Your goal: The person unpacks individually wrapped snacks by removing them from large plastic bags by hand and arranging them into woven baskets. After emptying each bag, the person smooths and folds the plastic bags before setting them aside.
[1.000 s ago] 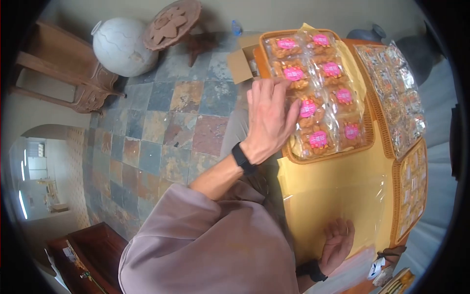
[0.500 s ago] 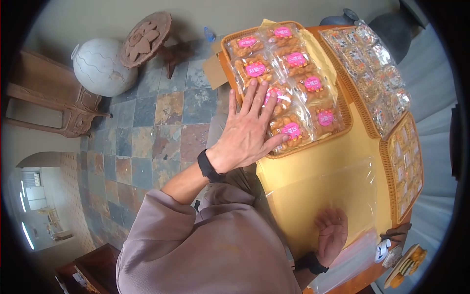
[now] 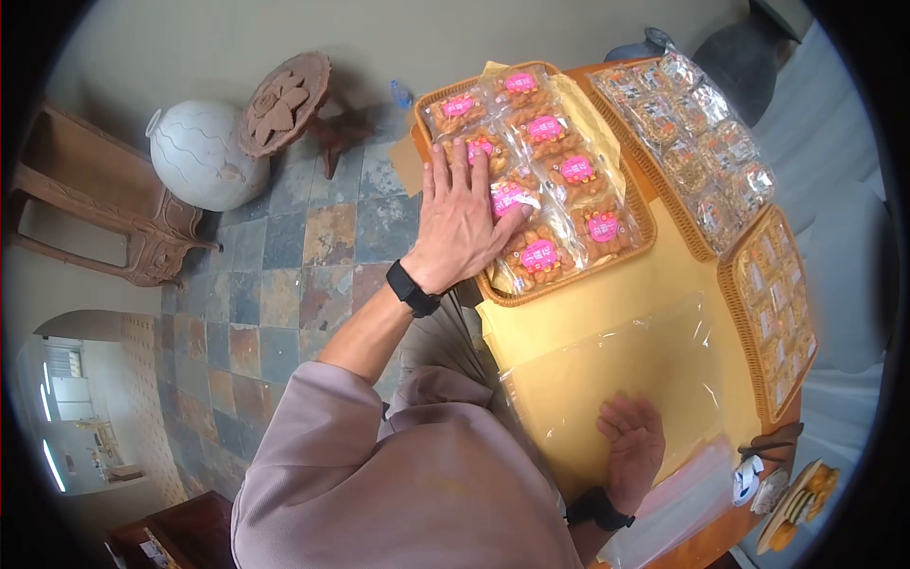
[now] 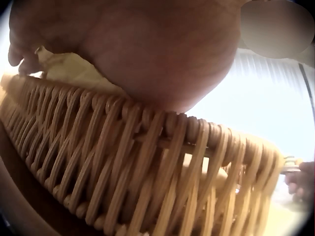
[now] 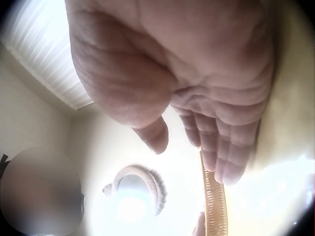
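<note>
My left hand lies with straight, spread fingers over the left side of a wicker basket. Its fingertips are on clear packs of brown fried pastries with pink labels, laid in two columns. In the left wrist view, the heel of that hand sits right at the woven rim. On its edge, with fingers straight and slightly bent, my right hand rests at the near end of a clear plastic sheet over yellow paper. The right wrist view shows its bare palm.
To the right stand a basket of shiny wrapped snacks and another of small packs. More clear plastic lies near the table's front edge. A plate of food is at lower right. A round white jar stands on the tiled floor.
My left hand has gone from bent fingers at the packs to lying flat and spread across the basket's left side. My right hand stays by the plastic sheet. The head view has shifted.
</note>
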`<state>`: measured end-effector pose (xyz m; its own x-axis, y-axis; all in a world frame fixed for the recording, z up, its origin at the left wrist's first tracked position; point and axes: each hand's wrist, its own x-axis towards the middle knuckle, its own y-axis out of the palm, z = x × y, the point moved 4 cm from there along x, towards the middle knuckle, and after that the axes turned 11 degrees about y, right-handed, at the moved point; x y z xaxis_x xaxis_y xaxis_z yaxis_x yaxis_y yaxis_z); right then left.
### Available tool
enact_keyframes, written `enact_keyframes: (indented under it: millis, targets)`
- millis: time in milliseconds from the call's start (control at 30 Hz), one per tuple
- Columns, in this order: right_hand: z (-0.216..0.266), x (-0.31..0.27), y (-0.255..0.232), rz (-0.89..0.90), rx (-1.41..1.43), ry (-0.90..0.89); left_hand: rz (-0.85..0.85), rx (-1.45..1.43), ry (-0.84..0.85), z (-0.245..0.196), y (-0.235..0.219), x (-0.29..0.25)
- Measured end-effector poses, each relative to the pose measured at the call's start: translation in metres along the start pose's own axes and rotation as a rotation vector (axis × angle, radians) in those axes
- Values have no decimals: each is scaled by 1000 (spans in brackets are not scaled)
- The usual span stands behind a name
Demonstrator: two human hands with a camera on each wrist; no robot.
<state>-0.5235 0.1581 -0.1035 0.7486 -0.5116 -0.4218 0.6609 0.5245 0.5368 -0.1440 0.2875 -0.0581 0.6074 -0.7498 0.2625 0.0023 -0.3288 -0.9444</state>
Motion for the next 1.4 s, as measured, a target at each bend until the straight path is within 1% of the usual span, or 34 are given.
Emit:
enact_keyframes:
  millis: [67,133,300,367,433,467,500,533,567,600,633,667,700,733,767,800,833,867,900,967,1000,1033,1100,1133,1200,1233,1300,1333,1367,1400]
  targets:
    - [1,-1,4,-18,-58,-2,10,19,-6,4,4,0]
    - [1,-1,4,-19,-44,3,-37,-43,22,9,8,2]
    - [0,-1,6,-28,-58,-32,-47,-87,27,11,15,2]
    - [1,0,7,-39,-64,-15,-47,-87,35,11,15,3]
    - [1,-1,9,-37,-56,-24,-23,-6,20,10,14,6]
    - [3,1,10,-30,-55,-29,-23,-9,35,10,10,9]
    - [6,3,11,-50,-42,-44,25,-21,21,11,5,12]
    - [7,4,12,-47,-108,-5,85,-36,25,11,3,14]
    - [5,0,12,-64,-161,34,22,-54,38,14,8,12]
    - [5,-4,10,-135,-125,11,-38,-83,57,18,15,7]
    - [5,-2,13,-84,-179,10,-122,-148,99,16,12,2]
    - [4,-2,16,-33,-234,3,-49,-347,94,2,-8,1]
    - [3,-4,13,-93,-213,-39,-167,-259,66,4,1,-10]
    - [0,-2,16,-45,-246,-53,-338,-224,194,-10,-4,-24]
    - [-4,-1,18,3,-278,-59,-365,-318,279,-29,-18,-32]
    - [-7,-1,16,-38,-266,-85,-352,-403,328,-50,-30,-40]
    - [-10,0,15,-2,-229,-75,-283,-497,367,-67,-35,-48]
    - [-10,1,17,42,-192,-62,-142,-585,447,-85,-37,-55]
    - [-7,-3,20,23,-185,-75,4,-663,524,-100,-35,-61]
    - [7,-20,34,-21,-222,-108,143,-716,788,-129,-24,-67]
    - [14,-32,42,-21,-214,-131,218,-687,874,-146,-23,-65]
    - [22,-44,49,-35,-206,-141,225,-690,891,-163,-25,-60]
    - [44,-67,65,-129,-563,-328,241,-617,976,-197,-26,-51]
    - [53,-73,73,-135,-565,-334,238,-619,984,-211,-18,-43]
    - [78,-85,90,-399,-1115,-604,224,-413,1018,-232,8,-28]
    - [82,-81,89,-408,-1113,-613,219,-411,1029,-241,19,-23]
    - [86,-67,83,-548,-1392,-677,284,-345,1067,-255,43,-17]
    - [87,-56,76,-554,-1497,-639,281,-344,1074,-259,52,-16]
    - [88,-43,64,-560,-1495,-640,314,-278,1056,-260,62,-16]
    - [86,-26,49,-625,-1597,-599,346,-215,1033,-260,71,-15]
